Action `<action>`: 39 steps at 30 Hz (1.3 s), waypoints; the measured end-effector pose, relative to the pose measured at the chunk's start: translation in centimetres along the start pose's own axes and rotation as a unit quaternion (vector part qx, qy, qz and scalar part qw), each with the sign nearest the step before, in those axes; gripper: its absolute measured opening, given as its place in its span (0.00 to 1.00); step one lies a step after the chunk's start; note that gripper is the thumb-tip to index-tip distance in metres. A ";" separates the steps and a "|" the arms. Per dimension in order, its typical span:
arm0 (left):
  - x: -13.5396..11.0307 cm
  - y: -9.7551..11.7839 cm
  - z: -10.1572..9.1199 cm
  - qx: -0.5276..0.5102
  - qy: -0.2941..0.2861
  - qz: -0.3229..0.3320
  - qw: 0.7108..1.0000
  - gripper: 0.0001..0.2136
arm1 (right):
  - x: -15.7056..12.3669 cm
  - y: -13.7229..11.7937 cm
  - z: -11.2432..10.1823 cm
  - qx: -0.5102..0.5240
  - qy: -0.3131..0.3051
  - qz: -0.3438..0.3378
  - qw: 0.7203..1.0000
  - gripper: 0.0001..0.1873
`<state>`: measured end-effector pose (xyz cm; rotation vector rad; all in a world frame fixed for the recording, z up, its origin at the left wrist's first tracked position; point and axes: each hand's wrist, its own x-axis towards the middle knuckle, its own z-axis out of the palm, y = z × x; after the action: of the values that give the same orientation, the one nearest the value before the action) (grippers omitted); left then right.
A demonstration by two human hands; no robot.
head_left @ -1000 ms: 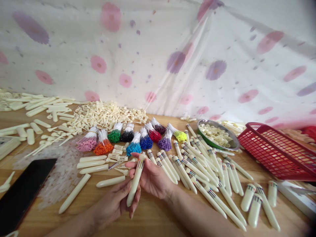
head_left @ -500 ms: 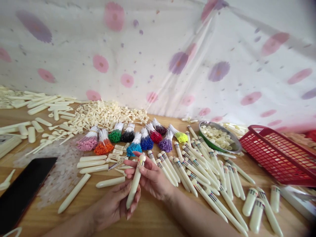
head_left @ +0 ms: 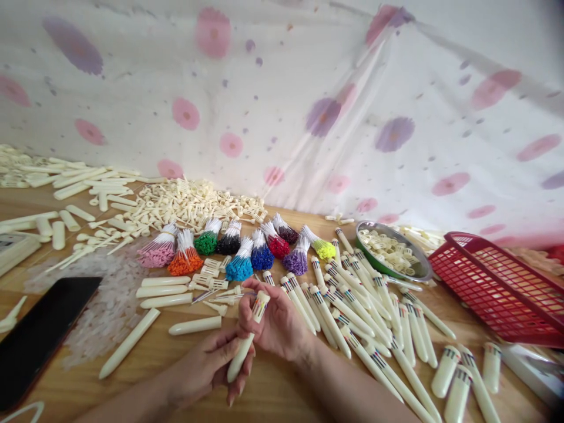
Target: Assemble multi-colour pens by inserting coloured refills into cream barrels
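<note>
Between my hands is a cream multicolour pen [head_left: 241, 357], slanted with its slotted top upward. My left hand [head_left: 207, 365] grips its lower barrel, with the tapered tip poking out below the fingers. Fingers of my right hand [head_left: 282, 324] close around the barrel just under the slotted head, hiding that stretch. Just beyond are bundles of thin white refills with coloured ends, such as the light blue bundle [head_left: 240, 264] and the purple bundle [head_left: 297, 258]. Left of the hands lie plain cream barrels [head_left: 196, 325]. Many multicolour pens [head_left: 328, 317] lie to the right.
A black phone [head_left: 46, 338] lies at left beside scattered clear plastic bits [head_left: 103, 311]. Heaped cream parts [head_left: 189, 202] line the back. At right stand a metal bowl [head_left: 429, 267] of cream pieces and a red basket [head_left: 497, 282]. A flowered sheet [head_left: 273, 106] hangs behind.
The pen has dropped slightly and tilted more. My right hand's fingers have moved from beside the slotted top to around the barrel below it. The view has shifted a little.
</note>
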<state>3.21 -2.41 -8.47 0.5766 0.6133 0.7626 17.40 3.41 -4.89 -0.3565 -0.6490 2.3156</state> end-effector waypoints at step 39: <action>-0.6 0.6 -0.3 0.258 0.056 0.127 0.956 0.18 | -0.7 -5.1 -0.7 -0.405 0.215 -0.176 0.871 0.24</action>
<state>2.37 -2.45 -8.09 1.1145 0.8631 0.8844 20.98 6.39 -2.63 -1.0070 -1.3039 1.4414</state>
